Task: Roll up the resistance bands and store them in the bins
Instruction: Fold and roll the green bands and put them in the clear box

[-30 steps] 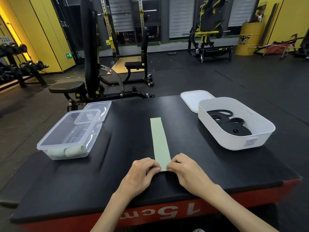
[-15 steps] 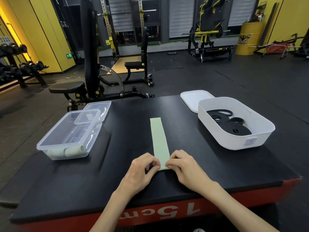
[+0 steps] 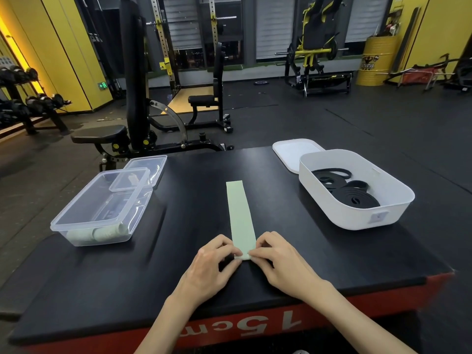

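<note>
A pale green resistance band (image 3: pixel 240 213) lies flat along the middle of the black platform (image 3: pixel 191 251), running away from me. Its near end is curled into a small roll. My left hand (image 3: pixel 212 264) pinches that roll from the left and my right hand (image 3: pixel 278 259) pinches it from the right. A clear plastic bin (image 3: pixel 102 208) on the left holds two rolled pale green bands (image 3: pixel 99 233). On the right, a white bin (image 3: pixel 357 190) holds several coiled black bands (image 3: pixel 350 192).
A clear lid (image 3: pixel 143 172) leans on the clear bin's far end. A white lid (image 3: pixel 293 152) lies behind the white bin. The platform's red front edge (image 3: pixel 255 328) reads 15cm. A weight bench (image 3: pixel 127 111) and gym machines stand beyond.
The near end of the green band has been turned up into a small roll between my fingers. Both hands have crept slightly forward along the band.
</note>
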The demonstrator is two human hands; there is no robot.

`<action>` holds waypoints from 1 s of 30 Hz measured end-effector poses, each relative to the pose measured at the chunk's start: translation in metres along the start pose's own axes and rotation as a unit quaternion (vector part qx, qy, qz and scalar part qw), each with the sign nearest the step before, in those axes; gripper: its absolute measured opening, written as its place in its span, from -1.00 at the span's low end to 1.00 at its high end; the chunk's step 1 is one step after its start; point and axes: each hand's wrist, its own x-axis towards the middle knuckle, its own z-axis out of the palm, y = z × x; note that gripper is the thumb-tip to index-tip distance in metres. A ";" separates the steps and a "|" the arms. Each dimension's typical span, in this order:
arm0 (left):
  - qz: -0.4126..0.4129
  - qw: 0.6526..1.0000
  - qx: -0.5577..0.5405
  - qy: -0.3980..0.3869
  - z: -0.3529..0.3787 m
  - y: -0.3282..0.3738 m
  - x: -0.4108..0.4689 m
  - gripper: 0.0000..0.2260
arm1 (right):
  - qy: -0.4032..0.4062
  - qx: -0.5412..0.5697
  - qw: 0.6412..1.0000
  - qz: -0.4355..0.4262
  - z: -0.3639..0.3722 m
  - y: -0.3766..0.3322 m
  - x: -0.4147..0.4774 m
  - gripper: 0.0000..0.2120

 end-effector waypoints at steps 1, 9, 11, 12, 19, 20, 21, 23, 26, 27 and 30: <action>-0.003 1.000 0.002 0.001 0.001 -0.001 0.001 -0.95 | 0.001 -0.002 1.000 0.004 0.001 0.001 0.001 -0.90; -0.015 1.000 -0.004 -0.001 0.003 -0.005 0.000 -0.94 | 0.015 -0.025 0.999 -0.014 0.002 0.001 0.000 -0.89; -0.016 1.000 -0.010 -0.004 0.002 -0.003 -0.001 -0.92 | 0.014 -0.019 1.000 -0.019 0.001 0.001 -0.002 -0.89; -0.016 1.000 -0.013 -0.005 0.002 -0.002 -0.001 -0.92 | 0.013 -0.014 1.000 -0.019 0.001 0.002 -0.003 -0.90; -0.010 1.000 -0.012 0.000 -0.001 -0.001 0.000 -0.95 | 0.012 0.009 1.000 0.007 0.002 0.003 -0.002 -0.90; -0.007 1.000 -0.010 0.001 -0.001 -0.001 -0.001 -0.96 | 0.011 0.012 1.000 0.009 0.002 0.003 -0.002 -0.91; -0.004 1.000 -0.008 0.001 0.000 -0.001 -0.001 -0.97 | 0.010 0.014 1.000 0.009 0.002 0.002 -0.001 -0.92; 0.000 1.000 -0.007 0.001 0.000 -0.001 -0.001 -0.99 | 0.011 0.016 1.000 0.008 0.000 0.001 0.000 -0.92; -0.003 1.000 -0.010 -0.003 0.000 -0.001 -0.002 -0.95 | 0.005 0.022 1.000 0.010 -0.002 0.001 -0.001 -0.92; -0.002 1.000 -0.009 -0.004 0.000 -0.001 -0.002 -0.94 | 0.000 0.030 0.999 0.014 -0.002 0.001 -0.001 -0.91; -0.002 1.000 -0.004 -0.006 0.001 -0.004 -0.001 -0.93 | -0.014 0.053 0.998 0.031 -0.001 0.004 -0.003 -0.86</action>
